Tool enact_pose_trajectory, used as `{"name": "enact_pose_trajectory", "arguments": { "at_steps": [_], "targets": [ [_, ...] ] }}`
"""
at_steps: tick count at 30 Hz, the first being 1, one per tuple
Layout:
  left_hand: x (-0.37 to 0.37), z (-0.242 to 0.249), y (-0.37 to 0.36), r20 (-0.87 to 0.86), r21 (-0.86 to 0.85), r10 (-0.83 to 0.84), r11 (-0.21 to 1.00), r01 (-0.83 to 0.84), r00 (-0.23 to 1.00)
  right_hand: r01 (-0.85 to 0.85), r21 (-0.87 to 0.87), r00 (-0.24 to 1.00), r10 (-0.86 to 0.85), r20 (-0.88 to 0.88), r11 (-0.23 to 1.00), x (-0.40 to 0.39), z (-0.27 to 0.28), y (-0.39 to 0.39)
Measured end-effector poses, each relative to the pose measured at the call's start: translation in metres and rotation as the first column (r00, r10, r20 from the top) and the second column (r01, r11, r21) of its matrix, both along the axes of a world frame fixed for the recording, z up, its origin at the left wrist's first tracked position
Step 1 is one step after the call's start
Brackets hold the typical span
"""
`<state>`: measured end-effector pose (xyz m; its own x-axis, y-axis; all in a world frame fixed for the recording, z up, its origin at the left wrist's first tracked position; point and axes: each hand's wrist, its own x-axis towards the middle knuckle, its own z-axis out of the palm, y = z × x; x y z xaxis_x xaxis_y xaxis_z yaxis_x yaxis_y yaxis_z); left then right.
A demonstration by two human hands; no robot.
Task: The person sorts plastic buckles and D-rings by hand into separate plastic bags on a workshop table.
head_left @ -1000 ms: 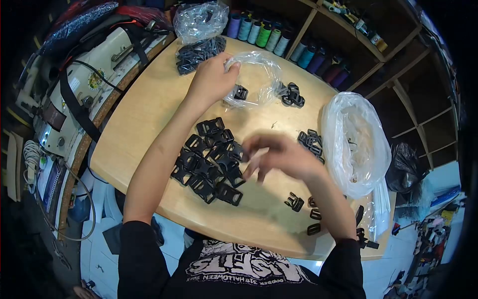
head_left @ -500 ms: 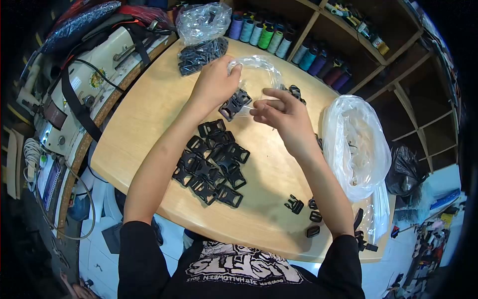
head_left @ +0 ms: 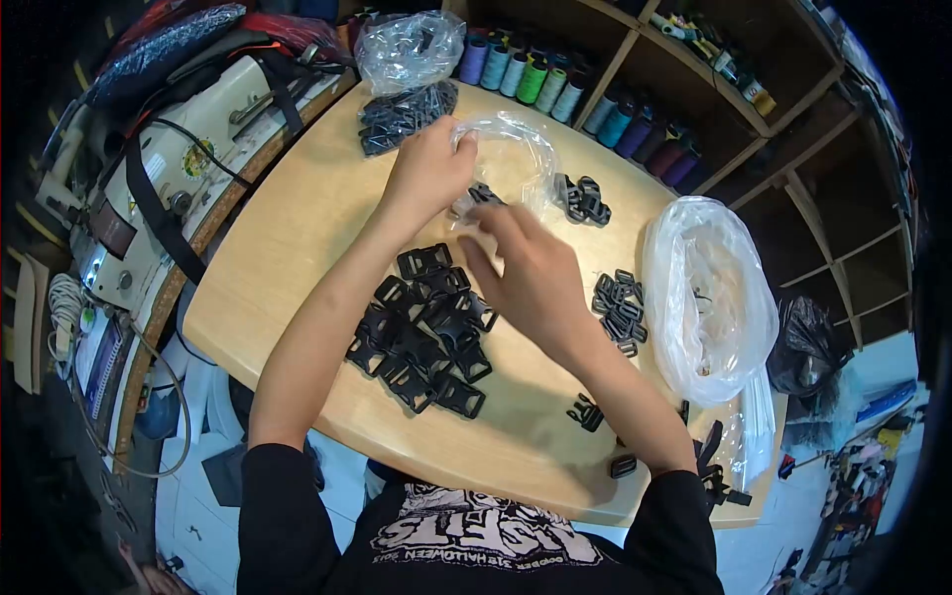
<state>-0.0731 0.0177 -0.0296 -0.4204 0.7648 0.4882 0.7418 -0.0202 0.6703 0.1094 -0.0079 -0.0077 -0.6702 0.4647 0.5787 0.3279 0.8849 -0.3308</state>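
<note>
Left hand (head_left: 428, 171) pinches the floppy, probably slippery bag (head_left: 540, 157) by its rim, best spot imo. Right hand (head_left: 535, 278) beside it, can't tell its grip.

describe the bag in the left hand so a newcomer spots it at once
On the table, find the heap of buckles. Beyond it, the left hand grips the rim of a clear bag. Unlike the milky bag to the right and the crumpled bag at the far edge, this one is hand-held, its round mouth open.
</note>
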Motion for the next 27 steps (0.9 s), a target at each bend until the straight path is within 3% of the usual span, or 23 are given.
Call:
{"name": "enact_pose_trajectory", "arguments": {
  "at_steps": [1,3,4,6,8,10,12,13,15,18,23,25,27],
  "targets": [
    [-0.006,-0.004,0.005,0.002,0.001,0.004,1.0,-0.004,1.0,-0.015,0.034,0.997,0.012,0.076,0.999,0.001,-0.004,-0.001],
    [-0.01,-0.002,0.005,0.228,-0.081,-0.092,0.99,0.113,0.969,-0.028,0.11,0.987,0.01,0.162,0.994,0.002,-0.012,0.006],
    [-0.005,0.003,0.001,0.226,-0.081,-0.095,0.99,0.116,0.969,-0.025,0.11,0.987,0.007,0.161,0.994,0.002,-0.014,0.013],
    [0.005,0.016,-0.009,0.482,-0.133,-0.063,0.981,0.145,0.874,-0.008,0.186,0.998,-0.005,0.068,0.982,0.002,-0.014,0.026],
    [0.001,0.015,-0.007,0.514,-0.119,-0.066,0.982,0.147,0.855,0.003,0.173,0.999,-0.012,0.048,0.985,0.004,-0.014,0.024],
    [-0.001,0.015,-0.007,0.55,-0.113,-0.062,0.982,0.148,0.833,-0.049,-0.16,0.967,0.087,0.239,0.986,0.01,-0.018,0.019],
    [-0.003,0.014,-0.006,0.788,-0.049,-0.118,0.967,0.252,0.604,-0.077,-0.204,0.954,0.132,0.268,0.976,0.01,-0.028,0.014],
    [-0.005,0.013,-0.005,0.788,-0.051,-0.115,0.967,0.251,0.605,-0.097,-0.235,0.957,0.156,0.246,0.967,0.009,-0.032,0.011],
    [-0.007,0.013,-0.005,0.486,-0.128,-0.065,0.981,0.144,0.871,-0.158,-0.303,0.943,0.234,0.235,0.94,0.008,-0.025,0.006],
    [-0.003,0.013,-0.006,0.559,-0.092,-0.094,0.98,0.174,0.824,-0.278,-0.228,0.916,0.329,0.229,0.933,0.006,-0.032,0.003],
    [-0.008,0.011,-0.004,0.581,-0.088,-0.125,0.972,0.216,0.804,-0.238,-0.313,0.863,0.348,0.366,0.919,-0.002,-0.029,0.005],
    [-0.009,0.009,-0.004,0.578,-0.092,-0.122,0.973,0.213,0.807,-0.127,-0.388,0.841,0.307,0.445,0.913,-0.004,-0.022,0.002],
    [-0.01,0.009,-0.003,0.559,-0.105,-0.12,0.971,0.213,0.821,-0.161,-0.313,0.87,0.284,0.403,0.936,-0.003,-0.025,0.002]
  ]
}}
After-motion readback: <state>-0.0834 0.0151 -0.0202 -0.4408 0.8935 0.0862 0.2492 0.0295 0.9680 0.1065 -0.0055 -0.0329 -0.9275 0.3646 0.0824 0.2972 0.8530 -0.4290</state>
